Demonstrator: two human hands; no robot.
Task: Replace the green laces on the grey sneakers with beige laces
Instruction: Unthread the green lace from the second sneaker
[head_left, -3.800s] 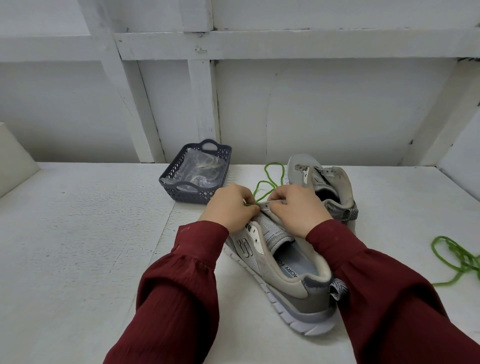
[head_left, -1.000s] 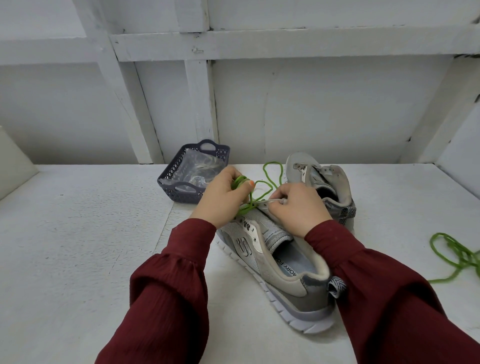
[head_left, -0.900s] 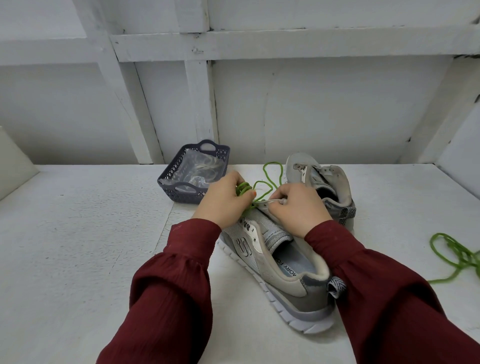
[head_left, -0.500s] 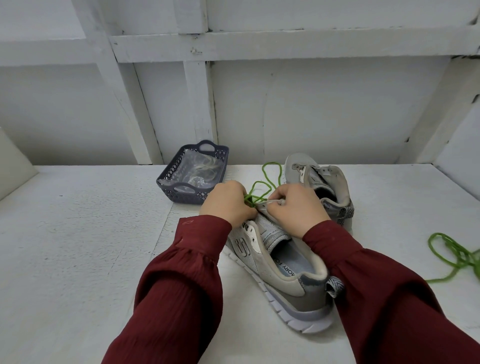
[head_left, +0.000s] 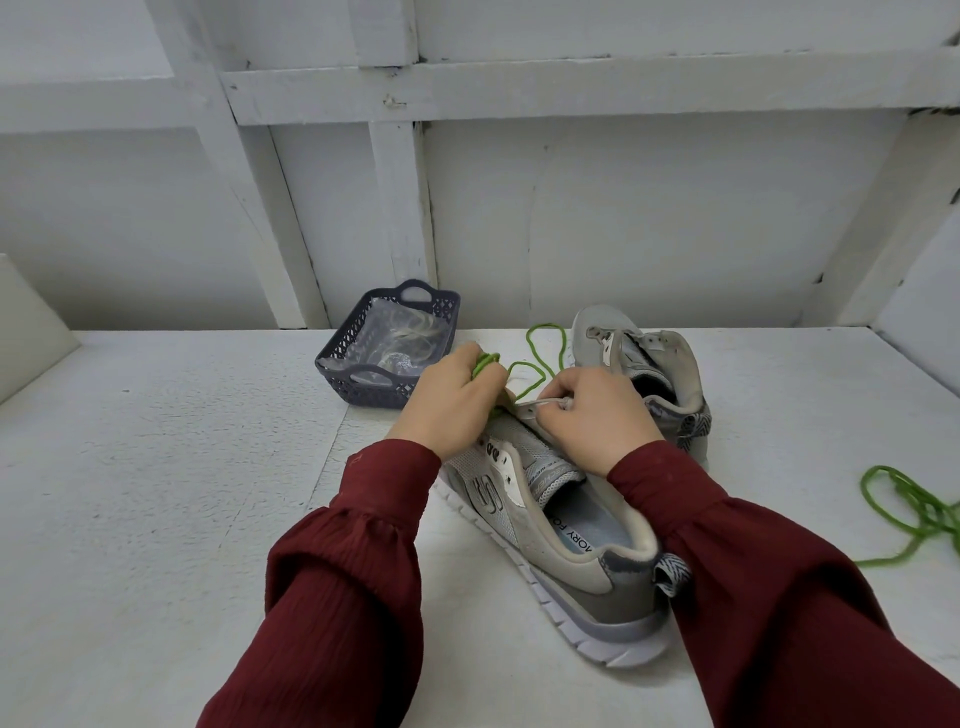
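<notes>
The left grip, curled round the bunched green lace, now sits higher above the near sneaker on the bench than just before; the right grip still pinches its eyelet edge.

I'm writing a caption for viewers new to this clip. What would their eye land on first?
In the middle of the white table, the left hand grips a bright green lace at the front of a grey sneaker while the right hand holds its eyelet edge. A second green lace lies loose at the far right, and a dark basket stands behind the hands.
</notes>
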